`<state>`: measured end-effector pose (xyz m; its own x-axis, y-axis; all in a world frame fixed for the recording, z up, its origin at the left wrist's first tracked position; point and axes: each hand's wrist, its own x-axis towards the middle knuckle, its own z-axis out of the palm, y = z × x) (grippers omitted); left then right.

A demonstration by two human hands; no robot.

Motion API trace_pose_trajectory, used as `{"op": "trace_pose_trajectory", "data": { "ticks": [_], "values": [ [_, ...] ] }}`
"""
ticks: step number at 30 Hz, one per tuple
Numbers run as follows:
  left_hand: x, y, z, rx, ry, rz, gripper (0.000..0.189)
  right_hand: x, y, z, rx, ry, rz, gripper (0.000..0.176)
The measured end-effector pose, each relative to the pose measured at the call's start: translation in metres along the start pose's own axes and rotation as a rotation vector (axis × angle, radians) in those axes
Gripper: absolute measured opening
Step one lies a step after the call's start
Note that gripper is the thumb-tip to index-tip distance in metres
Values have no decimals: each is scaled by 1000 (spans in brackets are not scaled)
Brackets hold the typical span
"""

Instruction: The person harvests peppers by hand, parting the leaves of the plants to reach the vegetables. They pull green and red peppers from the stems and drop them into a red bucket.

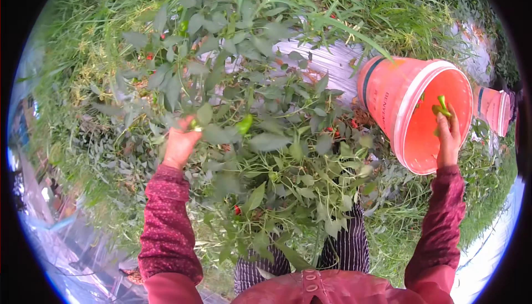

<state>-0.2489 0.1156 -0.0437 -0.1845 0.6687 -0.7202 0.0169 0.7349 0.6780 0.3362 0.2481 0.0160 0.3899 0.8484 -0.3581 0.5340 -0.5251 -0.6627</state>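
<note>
My left hand (180, 140) reaches into a leafy pepper plant (266, 138) and closes around something at a stem; a green pepper (244, 124) hangs just to its right. My right hand (448, 138) is raised inside the mouth of a tilted orange bucket (404, 110) and holds green peppers (441, 106) between its fingers. Small red peppers (237, 210) show among the lower leaves. Both arms wear dark red patterned sleeves.
A second orange bucket (493, 110) lies behind the first at the right edge. Silver plastic mulch (327, 60) covers the ground under the plant. Tall grass (388, 4) and weeds surround the bed. My striped trousers (346, 248) show below.
</note>
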Motion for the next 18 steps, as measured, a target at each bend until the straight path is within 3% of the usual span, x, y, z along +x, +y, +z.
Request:
{"op": "trace_pose_trajectory", "data": {
  "ticks": [1, 2, 4, 6, 7, 9, 11, 13, 14, 15, 16, 18],
  "values": [
    [-6, -3, -7, 3, 8, 0, 25, 10, 22, -3, -139, 34, -56, 47],
    [-14, 0, -13, -66, -31, 23, 25, 11, 15, 3, -131, 27, -60, 47],
    [-22, -8, -27, -126, -60, 38, 26, 5, -8, 13, -81, 48, -254, 42],
    [-20, -39, -42, -148, -103, 22, 30, -31, -62, 55, 121, -97, -231, 32],
    [-29, -33, -31, -204, -36, 57, 24, -53, -88, 82, 226, -194, -133, 27],
    [-33, -28, -23, -248, -75, 29, 22, -88, -116, 134, 300, -436, -137, 18],
    [-36, -35, -22, -316, -61, -67, 19, -116, -135, 183, 280, -679, -307, 19],
    [-39, -29, -17, -284, -59, -30, 20, -145, -143, 226, 291, -761, -507, 19],
    [-40, -25, -11, -252, -61, 10, 21, -157, -147, 240, 302, -797, -542, 19],
    [-42, -19, -4, -154, 1, -5, 22, -168, -154, 247, 256, -959, -405, 21],
    [-42, -20, 0, -166, 6, -7, 22, -173, -150, 257, 107, -970, -684, 28],
    [-41, -19, 5, -92, -17, 6, 23, -192, -142, 276, -7, -1070, -767, 29]
  ]
}}
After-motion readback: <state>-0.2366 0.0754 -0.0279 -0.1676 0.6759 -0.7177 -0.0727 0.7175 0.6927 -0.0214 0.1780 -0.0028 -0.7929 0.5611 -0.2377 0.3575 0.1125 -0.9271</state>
